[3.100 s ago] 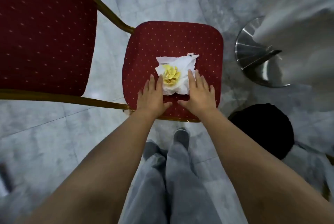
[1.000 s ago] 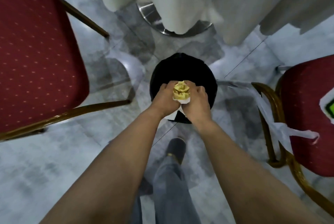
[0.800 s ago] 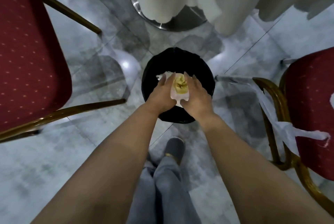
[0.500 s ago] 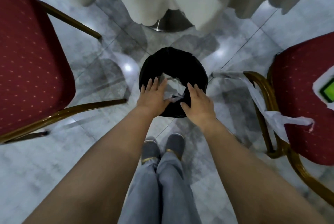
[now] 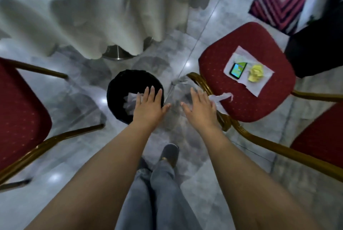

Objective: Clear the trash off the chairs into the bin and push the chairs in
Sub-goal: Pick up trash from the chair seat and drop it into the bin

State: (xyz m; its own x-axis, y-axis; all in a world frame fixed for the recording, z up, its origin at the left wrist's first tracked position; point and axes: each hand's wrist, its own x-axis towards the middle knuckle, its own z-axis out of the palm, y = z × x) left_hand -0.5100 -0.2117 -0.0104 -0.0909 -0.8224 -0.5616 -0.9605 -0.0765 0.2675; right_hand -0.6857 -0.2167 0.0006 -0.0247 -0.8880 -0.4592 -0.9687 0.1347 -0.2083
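A crumpled white napkin (image 5: 130,101) lies inside a round black bin (image 5: 118,88) on the marble floor (image 5: 78,100), just beyond and below the left hand's fingertips. The left hand (image 5: 149,106) hovers over the bin's near rim, fingers straight and spread, holding nothing. The right hand (image 5: 201,106) hovers beside it, fingers also relaxed and empty. Past the right fingertips stands a red chair (image 5: 259,103) whose seat carries a white tissue (image 5: 258,83), a crumpled yellow wad (image 5: 256,73) and a small green packet (image 5: 238,70). Left of the left fingers stands another red chair (image 5: 20,114).
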